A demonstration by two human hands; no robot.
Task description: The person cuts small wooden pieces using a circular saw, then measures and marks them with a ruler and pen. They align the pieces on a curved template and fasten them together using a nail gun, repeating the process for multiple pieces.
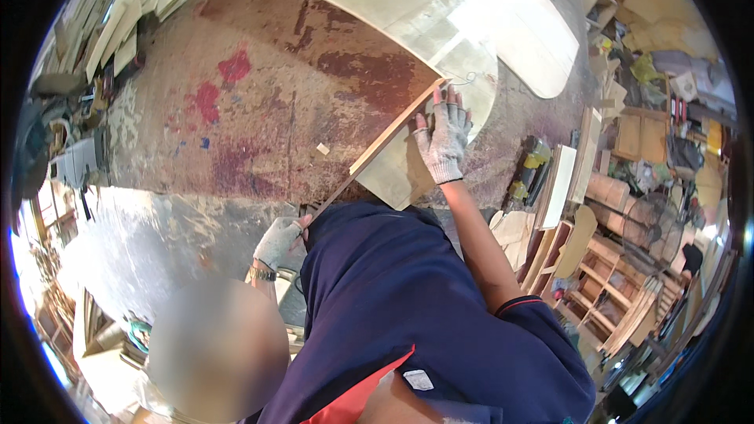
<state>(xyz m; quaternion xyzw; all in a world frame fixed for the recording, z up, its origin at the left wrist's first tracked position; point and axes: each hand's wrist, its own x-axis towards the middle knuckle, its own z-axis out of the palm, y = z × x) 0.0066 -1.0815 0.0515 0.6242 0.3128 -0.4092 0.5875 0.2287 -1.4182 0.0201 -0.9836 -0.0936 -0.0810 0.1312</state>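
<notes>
My right hand point(444, 135), in a grey fingerless glove, lies with its fingers stretched out on a pale wooden panel point(390, 175). Its thumb and index finger are beside the upper end of a narrow wooden strip point(397, 124), which runs slantwise along the panel's edge. From the strip's lower end a thin dark strip point(333, 198) continues toward my body. My left hand point(279, 242), gloved likewise and with a watch at the wrist, is closed around the near end of that dark strip. What exactly the dark strip is cannot be made out.
Under the panel is a worn, paint-stained worktable point(259, 102). Another long pale panel point(526, 23) with a rounded end lies beyond. A yellow-and-black power tool point(532, 166) sits to the right. Stacked boards point(126, 20) stand far left, and a fan point(646, 220) at right.
</notes>
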